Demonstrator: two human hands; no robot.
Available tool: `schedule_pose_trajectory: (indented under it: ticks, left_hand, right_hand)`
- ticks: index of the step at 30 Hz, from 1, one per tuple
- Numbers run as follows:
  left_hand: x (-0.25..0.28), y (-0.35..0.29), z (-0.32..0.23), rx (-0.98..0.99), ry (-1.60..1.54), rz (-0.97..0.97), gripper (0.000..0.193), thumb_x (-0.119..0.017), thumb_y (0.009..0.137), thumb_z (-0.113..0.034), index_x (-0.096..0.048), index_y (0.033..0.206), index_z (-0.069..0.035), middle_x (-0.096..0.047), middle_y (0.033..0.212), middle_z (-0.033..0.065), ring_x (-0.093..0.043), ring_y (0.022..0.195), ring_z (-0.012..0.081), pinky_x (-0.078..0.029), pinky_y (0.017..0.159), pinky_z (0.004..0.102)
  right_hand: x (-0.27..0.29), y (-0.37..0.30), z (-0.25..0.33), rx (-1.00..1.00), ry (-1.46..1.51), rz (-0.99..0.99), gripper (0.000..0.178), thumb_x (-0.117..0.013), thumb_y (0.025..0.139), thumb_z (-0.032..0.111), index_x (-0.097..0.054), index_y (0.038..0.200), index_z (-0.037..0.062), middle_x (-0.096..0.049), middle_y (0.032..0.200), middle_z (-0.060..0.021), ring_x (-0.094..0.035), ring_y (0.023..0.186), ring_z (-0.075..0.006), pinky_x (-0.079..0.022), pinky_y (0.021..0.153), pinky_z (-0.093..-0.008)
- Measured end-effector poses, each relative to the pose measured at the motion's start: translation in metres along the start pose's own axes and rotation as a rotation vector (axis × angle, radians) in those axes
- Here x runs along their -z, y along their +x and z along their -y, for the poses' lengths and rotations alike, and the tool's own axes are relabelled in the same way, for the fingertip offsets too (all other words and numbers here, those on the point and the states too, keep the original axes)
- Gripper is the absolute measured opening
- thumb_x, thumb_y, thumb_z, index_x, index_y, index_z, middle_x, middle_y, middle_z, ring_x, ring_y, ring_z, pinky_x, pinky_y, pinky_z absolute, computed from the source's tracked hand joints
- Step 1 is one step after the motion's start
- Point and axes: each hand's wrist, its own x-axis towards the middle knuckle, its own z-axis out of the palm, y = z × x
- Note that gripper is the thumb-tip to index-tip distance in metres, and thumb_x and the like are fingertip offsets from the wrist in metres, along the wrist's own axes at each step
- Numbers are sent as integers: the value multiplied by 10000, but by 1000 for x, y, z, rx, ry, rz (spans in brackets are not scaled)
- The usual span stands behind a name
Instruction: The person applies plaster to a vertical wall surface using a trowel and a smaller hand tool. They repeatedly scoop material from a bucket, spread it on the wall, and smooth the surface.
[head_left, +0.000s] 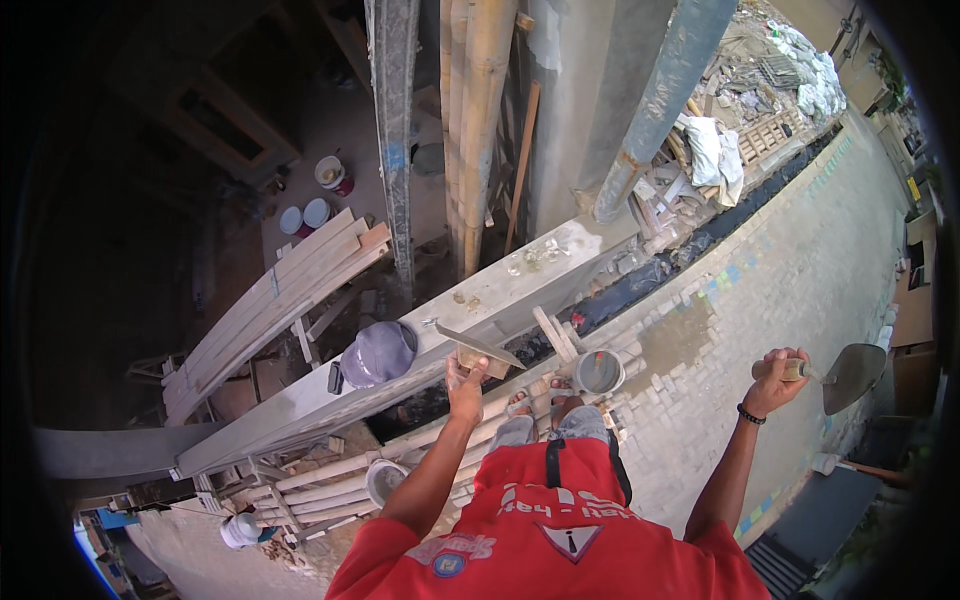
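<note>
Head view shows us from above, standing high on a bamboo scaffold (330,478) with our sandalled feet on its poles. Our left hand (466,385) is closed around the wooden handle of a flat plastering float (480,347), whose thin blade runs from upper left to lower right, lying just over the near edge of the grey concrete beam (400,350). Our right hand (776,380) is held out well to the right, away from the beam, fingers wrapped around the handle of a trowel (850,372); its broad rounded blade points further right, out over the paved lane below.

The beam stretches diagonally, from lower left up to upper right, so its long axis roughly matches that of the float blade. The left hand is clearly the nearer one to the beam, right at it; the right hand and trowel stand well apart from it. Between the two hands, just beside our feet, sits a small grey bucket (599,372). A person in a grey cap (378,353) is just left of the float, close under the beam. Beyond lie stacked timber planks (280,300), upright bamboo poles (470,130) and the brick-paved lane (800,270).
</note>
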Motion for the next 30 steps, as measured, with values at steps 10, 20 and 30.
schedule_pose_trajectory:
  ticks: [10,20,30]
  left_hand:
    - [68,0,18,135,-424,-217,321,-631,898,-199,-437,1132,-98,-561,1101,58,-568,1024,220,-480,852,407]
    - [91,-30,31,368,-529,-228,253,-484,954,-306,-540,1143,-147,-628,1043,23,-588,950,194,-453,744,369]
    - [98,-50,44,277,-615,-208,284,-402,978,-336,-577,1124,-165,-642,1056,-1,-601,926,177,-448,758,363]
  right_hand:
    - [-29,-71,-41,-775,-19,550,102,-530,835,103,-465,908,72,-456,621,-17,-463,421,-119,-397,366,-264]
    - [-151,16,28,-643,872,448,187,-578,867,75,-468,1011,121,-563,861,-71,-561,757,-209,-487,694,-379]
    - [-299,182,43,-368,1021,376,769,-505,844,14,-95,1456,238,-360,1295,-188,-539,1076,-481,-458,926,-551]
